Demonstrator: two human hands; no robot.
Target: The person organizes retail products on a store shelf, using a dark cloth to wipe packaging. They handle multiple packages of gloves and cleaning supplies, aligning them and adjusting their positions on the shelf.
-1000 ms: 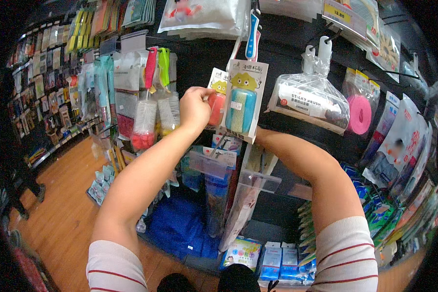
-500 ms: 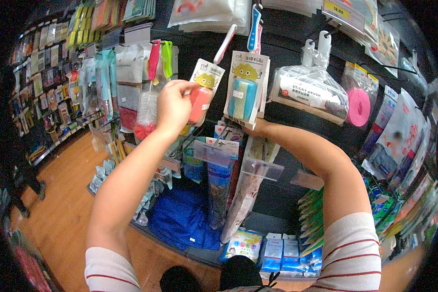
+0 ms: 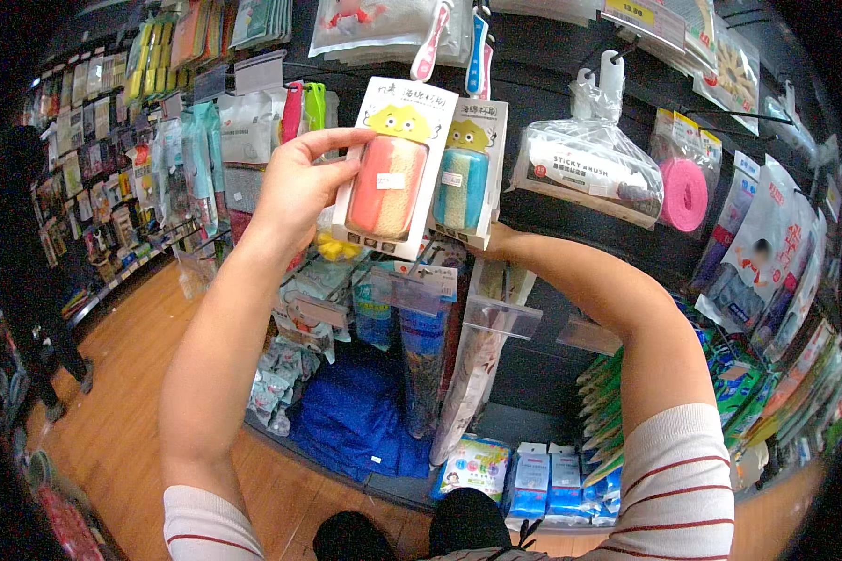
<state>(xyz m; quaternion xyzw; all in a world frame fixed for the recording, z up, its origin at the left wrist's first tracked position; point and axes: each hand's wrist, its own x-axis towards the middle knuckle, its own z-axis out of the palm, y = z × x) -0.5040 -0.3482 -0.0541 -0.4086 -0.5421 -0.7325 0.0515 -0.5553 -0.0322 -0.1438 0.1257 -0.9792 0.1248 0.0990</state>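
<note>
My left hand (image 3: 295, 192) pinches the left edge of a carded sponge brush (image 3: 388, 192), thumb in front near the top of the sponge. That sponge is coral and cream, and its pink-and-white handle rises above the card. Just right of it, partly overlapped, is a second carded sponge brush (image 3: 461, 187) with a blue and cream sponge and a blue handle; a pink handle shows behind it. My right hand (image 3: 501, 242) reaches in at the lower edge of the blue brush's card. Its fingers are hidden behind the packages.
Bagged sticky rollers (image 3: 585, 173) and a pink roll (image 3: 685, 196) hang to the right. Pink and green bottle-brush handles (image 3: 304, 107) hang left. Clear price holders (image 3: 496, 320) jut out below. Dark blue cloth (image 3: 355, 411) lies low, with blue packets (image 3: 530, 481) alongside. Wooden flooring (image 3: 126, 374) runs left.
My left hand has brought the coral sponge brush rightward and nearer, turning its front toward me, so it now overlaps the blue one. My right hand has stayed about in place.
</note>
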